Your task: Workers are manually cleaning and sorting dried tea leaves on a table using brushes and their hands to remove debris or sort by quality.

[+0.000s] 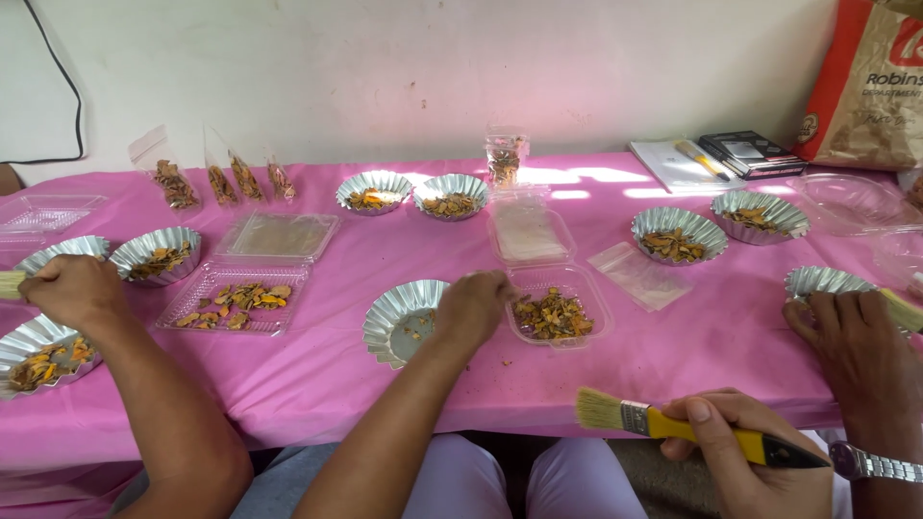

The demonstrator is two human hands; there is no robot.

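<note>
Head view: right hand (471, 306), fingers curled, tips a foil cup (399, 322) near the bench (317, 370) edge; left hand (72, 291), far left, fingers closed on a brush (12, 284).

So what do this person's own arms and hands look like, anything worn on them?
Both arms are bare as far as the view shows: no sleeves, gloves or bracelets on the left hand or right hand. The silver wristwatch is on a neighbour's wrist.
</note>
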